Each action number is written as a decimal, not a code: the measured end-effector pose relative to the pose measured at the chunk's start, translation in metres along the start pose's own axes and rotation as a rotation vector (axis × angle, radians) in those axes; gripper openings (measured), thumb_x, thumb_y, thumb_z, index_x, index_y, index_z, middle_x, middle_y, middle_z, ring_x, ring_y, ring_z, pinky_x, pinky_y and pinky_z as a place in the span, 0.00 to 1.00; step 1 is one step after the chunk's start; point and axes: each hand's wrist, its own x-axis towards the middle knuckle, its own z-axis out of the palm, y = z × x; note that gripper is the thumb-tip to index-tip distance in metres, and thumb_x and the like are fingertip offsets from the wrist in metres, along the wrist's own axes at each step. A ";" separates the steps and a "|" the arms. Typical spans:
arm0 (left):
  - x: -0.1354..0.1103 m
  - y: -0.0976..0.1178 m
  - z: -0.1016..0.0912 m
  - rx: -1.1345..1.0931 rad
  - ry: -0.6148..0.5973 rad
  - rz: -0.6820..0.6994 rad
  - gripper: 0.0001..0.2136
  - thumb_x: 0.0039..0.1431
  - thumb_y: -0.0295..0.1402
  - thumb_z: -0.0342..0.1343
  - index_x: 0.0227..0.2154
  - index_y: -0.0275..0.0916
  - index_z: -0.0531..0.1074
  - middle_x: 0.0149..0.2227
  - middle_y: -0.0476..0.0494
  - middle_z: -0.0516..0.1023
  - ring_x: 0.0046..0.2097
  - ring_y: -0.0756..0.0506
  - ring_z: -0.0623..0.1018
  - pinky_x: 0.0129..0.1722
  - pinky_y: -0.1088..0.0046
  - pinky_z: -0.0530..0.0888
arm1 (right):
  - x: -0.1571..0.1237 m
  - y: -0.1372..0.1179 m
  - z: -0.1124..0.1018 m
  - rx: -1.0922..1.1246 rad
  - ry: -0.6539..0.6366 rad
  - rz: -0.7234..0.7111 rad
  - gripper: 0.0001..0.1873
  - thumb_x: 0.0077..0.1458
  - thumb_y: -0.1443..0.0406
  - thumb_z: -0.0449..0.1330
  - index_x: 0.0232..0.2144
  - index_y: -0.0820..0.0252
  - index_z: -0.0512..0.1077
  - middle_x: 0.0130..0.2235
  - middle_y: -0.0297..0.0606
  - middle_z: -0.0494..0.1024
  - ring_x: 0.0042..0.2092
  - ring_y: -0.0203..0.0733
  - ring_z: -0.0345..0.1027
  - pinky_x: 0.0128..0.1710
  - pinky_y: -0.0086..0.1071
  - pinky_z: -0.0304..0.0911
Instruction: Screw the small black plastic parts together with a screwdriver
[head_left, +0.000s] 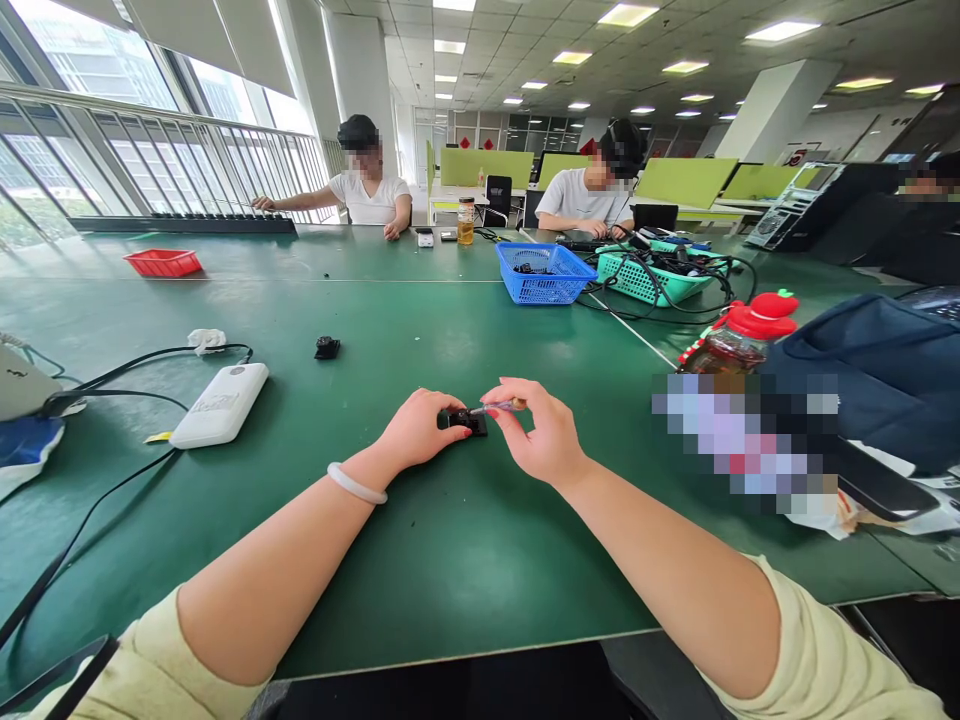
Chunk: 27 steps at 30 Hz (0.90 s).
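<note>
My left hand (421, 428) is pinched narrow on the small black part (474, 424), thumb in front and fingers behind, low over the middle of the table (450, 570). My right hand (541, 432) grips the thin tool (496, 407) between thumb and fingers, its tip pointing left at the part. Whether the tip is seated or just touching, I can't tell; it's too small to make out.

The tip could skid off, I think, if I lean the tool or press sideways, and my left thumb is close enough to be jabbed. The part is small with little to pinch, so a loose hold could let it twist. The table looks smooth, so anything dropped might skate away. Another black piece (327, 347) sits well apart, up to the left. The cable (82, 525) lies left of my forearm; a wide elbow swing could snag it and tug the white box (220, 405).
</note>
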 end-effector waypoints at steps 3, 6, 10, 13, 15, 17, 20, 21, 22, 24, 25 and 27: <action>0.000 -0.001 0.002 -0.003 0.006 0.029 0.14 0.54 0.43 0.58 0.40 0.43 0.78 0.40 0.46 0.81 0.45 0.40 0.75 0.49 0.60 0.71 | 0.001 -0.004 0.002 -0.007 -0.102 -0.109 0.12 0.56 0.74 0.54 0.39 0.51 0.65 0.34 0.30 0.79 0.32 0.37 0.74 0.52 0.44 0.70; 0.000 -0.003 0.002 0.011 0.016 0.052 0.13 0.53 0.41 0.58 0.39 0.42 0.78 0.41 0.46 0.81 0.45 0.40 0.75 0.49 0.61 0.71 | 0.002 -0.008 0.002 -0.013 -0.229 -0.241 0.14 0.54 0.75 0.53 0.38 0.50 0.66 0.33 0.29 0.79 0.34 0.38 0.74 0.51 0.42 0.70; 0.000 -0.002 0.002 0.035 0.008 0.049 0.13 0.53 0.41 0.58 0.39 0.41 0.78 0.40 0.45 0.81 0.45 0.39 0.75 0.49 0.61 0.71 | 0.001 -0.010 -0.001 0.022 -0.208 -0.242 0.12 0.55 0.73 0.53 0.37 0.50 0.66 0.33 0.30 0.79 0.35 0.38 0.75 0.52 0.42 0.70; 0.000 -0.002 0.002 0.032 0.005 0.043 0.14 0.55 0.43 0.58 0.40 0.42 0.77 0.41 0.45 0.81 0.46 0.39 0.75 0.49 0.61 0.71 | -0.001 -0.007 -0.005 0.071 -0.045 0.032 0.07 0.58 0.69 0.55 0.38 0.51 0.66 0.34 0.34 0.78 0.35 0.39 0.75 0.47 0.42 0.72; 0.000 -0.002 0.002 0.030 0.006 0.045 0.14 0.55 0.42 0.59 0.41 0.42 0.77 0.42 0.45 0.80 0.48 0.39 0.74 0.49 0.61 0.71 | -0.002 -0.005 -0.006 0.111 0.004 0.151 0.04 0.59 0.67 0.55 0.38 0.52 0.66 0.34 0.35 0.78 0.36 0.40 0.75 0.45 0.41 0.72; 0.000 -0.002 0.002 0.032 -0.002 0.045 0.14 0.55 0.42 0.59 0.42 0.42 0.77 0.42 0.45 0.80 0.48 0.39 0.74 0.49 0.61 0.71 | -0.002 -0.004 -0.006 0.142 0.008 0.169 0.04 0.60 0.67 0.56 0.38 0.53 0.65 0.34 0.34 0.78 0.36 0.40 0.75 0.47 0.43 0.71; 0.000 -0.003 0.002 0.040 -0.009 0.042 0.14 0.55 0.42 0.58 0.42 0.42 0.76 0.42 0.45 0.80 0.48 0.39 0.74 0.49 0.61 0.71 | -0.001 -0.003 -0.006 0.138 0.009 0.125 0.06 0.59 0.69 0.56 0.38 0.53 0.65 0.33 0.33 0.78 0.35 0.39 0.74 0.51 0.45 0.70; 0.000 -0.003 0.003 0.044 -0.006 0.046 0.14 0.55 0.42 0.58 0.42 0.42 0.76 0.42 0.45 0.80 0.48 0.39 0.74 0.50 0.61 0.71 | 0.000 -0.004 -0.006 0.123 0.004 0.103 0.06 0.58 0.69 0.56 0.38 0.52 0.65 0.33 0.33 0.78 0.35 0.39 0.74 0.51 0.45 0.70; 0.000 -0.004 0.003 0.046 0.000 0.054 0.14 0.55 0.42 0.58 0.42 0.42 0.76 0.42 0.45 0.80 0.48 0.39 0.74 0.50 0.60 0.71 | 0.000 -0.005 -0.006 0.105 -0.004 0.076 0.07 0.58 0.70 0.56 0.38 0.52 0.65 0.33 0.33 0.78 0.35 0.39 0.74 0.51 0.45 0.70; 0.000 -0.005 0.005 0.048 0.009 0.078 0.14 0.55 0.43 0.57 0.41 0.42 0.76 0.42 0.44 0.80 0.48 0.38 0.73 0.50 0.59 0.71 | 0.001 -0.007 -0.005 0.075 -0.046 -0.012 0.09 0.56 0.71 0.56 0.37 0.51 0.65 0.32 0.31 0.78 0.33 0.38 0.73 0.52 0.45 0.69; 0.000 -0.006 0.006 0.049 0.011 0.088 0.14 0.55 0.42 0.57 0.41 0.41 0.76 0.42 0.44 0.80 0.48 0.38 0.73 0.50 0.59 0.71 | 0.001 -0.009 -0.004 0.067 -0.086 -0.081 0.11 0.54 0.72 0.56 0.37 0.51 0.65 0.32 0.30 0.78 0.32 0.37 0.73 0.52 0.44 0.69; 0.000 -0.008 0.008 0.052 0.013 0.096 0.14 0.55 0.40 0.56 0.42 0.40 0.76 0.42 0.43 0.80 0.48 0.38 0.73 0.50 0.59 0.71 | 0.001 -0.013 -0.001 0.045 -0.198 -0.256 0.13 0.52 0.75 0.54 0.35 0.51 0.66 0.31 0.29 0.78 0.33 0.37 0.73 0.53 0.44 0.68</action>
